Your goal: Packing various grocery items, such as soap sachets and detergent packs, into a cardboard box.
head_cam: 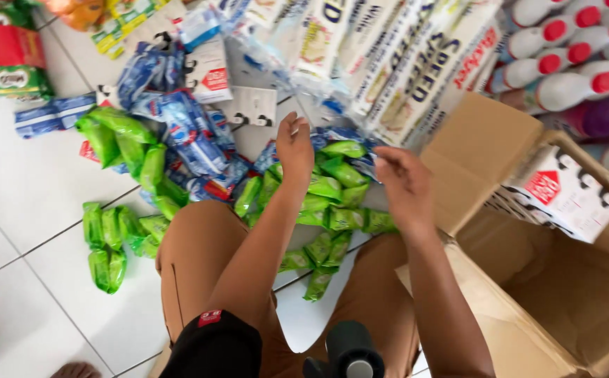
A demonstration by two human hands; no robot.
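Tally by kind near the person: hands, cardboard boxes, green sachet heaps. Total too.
Hands: 2 (left hand, right hand)
Cardboard box: 1, open
Green sachet heaps: 3 (upper left heap, lower left heap, middle heap under the hands)
Total: 6

shop stockroom | sachet strips (332,189) on tiled floor (31,189) | open carton (563,280) | bottle rows (570,42)

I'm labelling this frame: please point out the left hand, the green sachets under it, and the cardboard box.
left hand (294,145): head view, back of the hand.
green sachets (332,187): head view, middle of the pile.
cardboard box (483,150): head view, raised flap.
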